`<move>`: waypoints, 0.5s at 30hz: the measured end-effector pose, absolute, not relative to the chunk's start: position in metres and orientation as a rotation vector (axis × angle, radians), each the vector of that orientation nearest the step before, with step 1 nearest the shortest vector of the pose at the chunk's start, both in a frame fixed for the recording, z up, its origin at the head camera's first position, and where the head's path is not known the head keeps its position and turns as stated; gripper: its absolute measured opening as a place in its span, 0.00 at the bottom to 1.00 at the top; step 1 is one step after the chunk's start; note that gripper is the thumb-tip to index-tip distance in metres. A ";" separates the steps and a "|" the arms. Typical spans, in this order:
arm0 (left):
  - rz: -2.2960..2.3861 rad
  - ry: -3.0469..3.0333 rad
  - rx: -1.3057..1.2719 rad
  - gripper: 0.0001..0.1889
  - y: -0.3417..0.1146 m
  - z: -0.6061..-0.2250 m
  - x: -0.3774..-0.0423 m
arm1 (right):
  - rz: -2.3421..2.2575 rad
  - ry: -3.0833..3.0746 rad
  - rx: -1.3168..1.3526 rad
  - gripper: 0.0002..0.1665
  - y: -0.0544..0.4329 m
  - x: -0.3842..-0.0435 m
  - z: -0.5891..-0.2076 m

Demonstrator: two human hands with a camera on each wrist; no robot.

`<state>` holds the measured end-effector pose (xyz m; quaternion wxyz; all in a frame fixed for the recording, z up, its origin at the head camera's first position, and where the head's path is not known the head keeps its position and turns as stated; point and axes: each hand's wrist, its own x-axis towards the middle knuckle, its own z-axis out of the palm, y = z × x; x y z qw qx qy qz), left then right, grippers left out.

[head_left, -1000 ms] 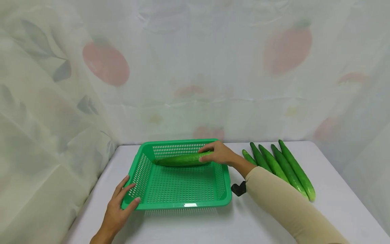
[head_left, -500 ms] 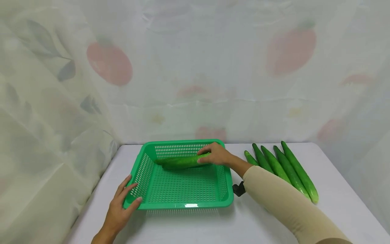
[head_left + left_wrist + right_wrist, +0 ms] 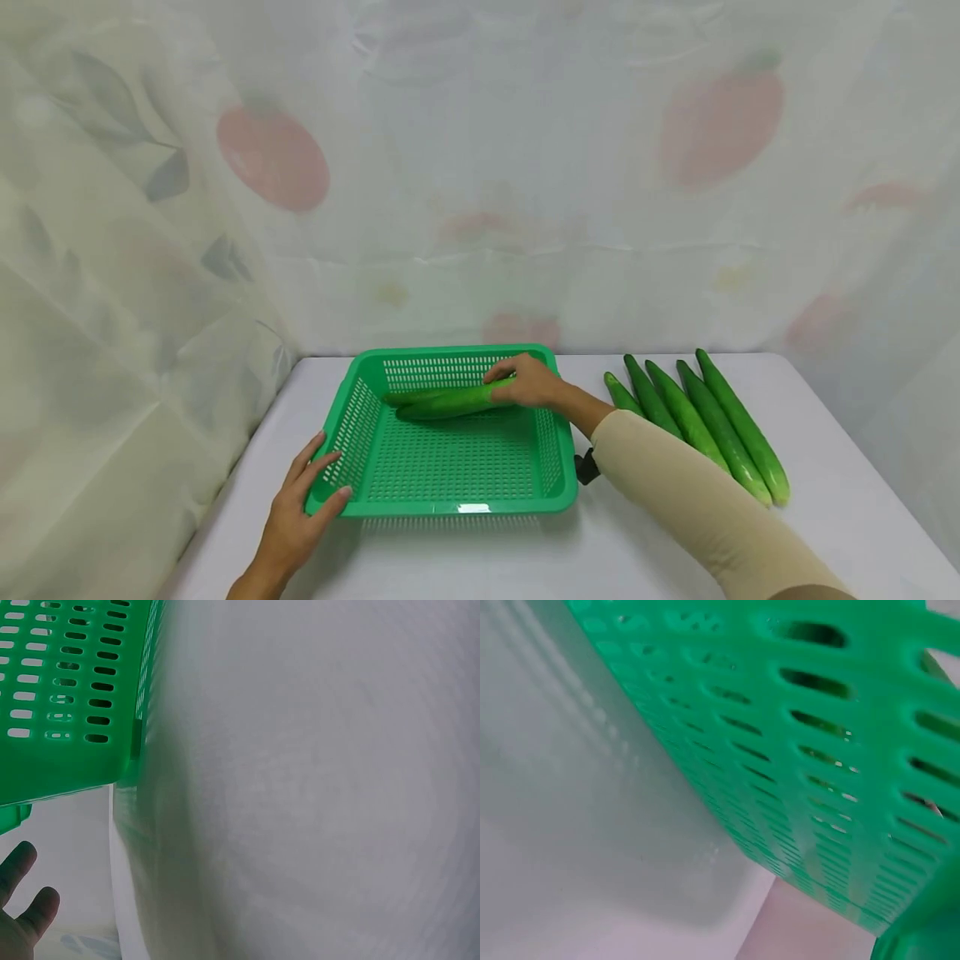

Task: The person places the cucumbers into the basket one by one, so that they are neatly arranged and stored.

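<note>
A green perforated plastic basket [image 3: 450,508] stands on the white table. Inside, one cucumber [image 3: 450,405] lies slightly slanted, and my right hand [image 3: 532,382] grips its right end with thumb and fingers. Behind it, mostly covered, shows the dark end of another cucumber [image 3: 408,397]. My left hand [image 3: 292,512] rests at the basket's front left corner with fingers spread over the rim. Two of its fingertips [image 3: 43,907] appear below the basket wall [image 3: 67,761] in the left wrist view. From the right wrist, only the basket's slotted side [image 3: 780,750] shows; the hand is hidden there.
Right of the basket, several cucumbers [image 3: 738,425] lie side by side on the white table [image 3: 832,467], partly behind the right sleeve [image 3: 675,492]. A dark object [image 3: 587,467] shows beneath the right forearm. Printed curtains [image 3: 480,167] enclose the back and sides.
The gripped cucumber's left end has swung toward the front of the basket, uncovering the end of the cucumber behind. The left hand keeps its place on the basket.
</note>
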<state>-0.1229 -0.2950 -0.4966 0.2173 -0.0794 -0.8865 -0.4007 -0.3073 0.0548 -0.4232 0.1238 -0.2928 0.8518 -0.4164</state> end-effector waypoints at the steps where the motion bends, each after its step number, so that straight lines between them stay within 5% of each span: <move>1: -1.109 -2.455 -0.221 0.25 -0.295 -0.497 -0.123 | -1.219 2.481 -0.847 0.16 0.054 -0.307 -0.424; 15: -1.097 -2.458 -0.216 0.25 -0.294 -0.496 -0.121 | -1.097 2.582 -0.879 0.14 0.044 -0.304 -0.437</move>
